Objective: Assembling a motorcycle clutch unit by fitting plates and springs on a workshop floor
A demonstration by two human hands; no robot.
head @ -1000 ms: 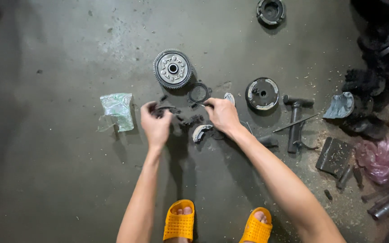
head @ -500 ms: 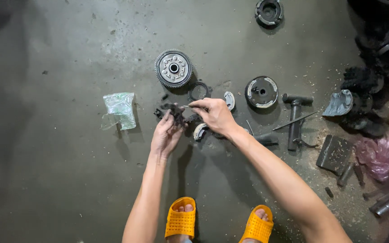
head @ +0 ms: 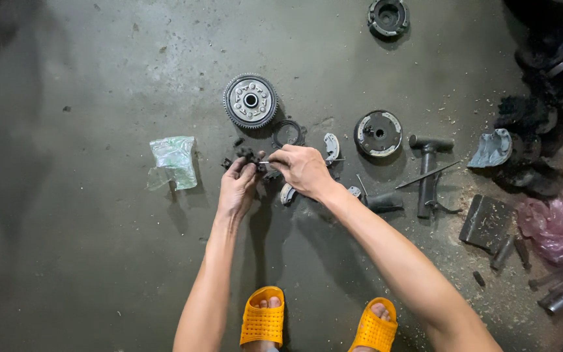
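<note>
Dark part (head: 247,158), small, held just above the floor (head: 86,215) between both hands, below the gear (head: 250,100). Head view only: left hand (head: 237,188) fingers closed around it from below, steadying it; right hand (head: 303,171) pinches a thin pin (head: 266,162) pointed at the part (tip touching or not, cannot tell). Ring (head: 288,133) and curved shoe (head: 331,146) lie just above the right hand. Plastic bag (head: 174,160) left, disc (head: 377,133) right, laid out within reach. Orange sandals (head: 263,317) at bottom.

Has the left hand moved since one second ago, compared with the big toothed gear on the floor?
Yes. The left hand has moved right, from below-left of the toothed gear to nearly straight below it, meeting the right hand.
</note>
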